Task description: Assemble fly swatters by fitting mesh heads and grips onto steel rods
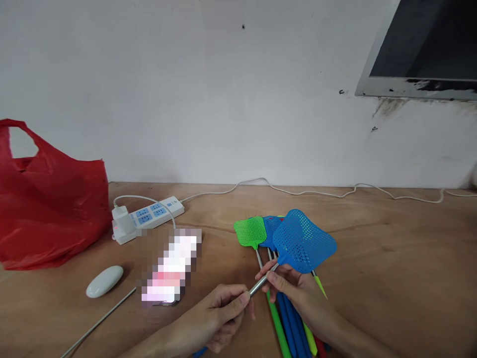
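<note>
A blue fly swatter [302,240] is held up over the wooden table [391,258], its mesh head tilted and its thin metal rod running down to the left. My right hand [294,288] pinches the rod just below the head. My left hand [219,313] is closed round the rod's lower end. Under them lies a bundle of several swatters: a green head [250,231], another blue head behind it, and green, blue, yellow and red handles [288,323] pointing towards me.
A red plastic bag [48,199] stands at the left. A white power strip [147,216] with a plug and cable lies by it, and a white mouse [105,281] sits nearer me. A blurred-out object [169,268] lies mid-table. A white cord [335,191] runs along the wall.
</note>
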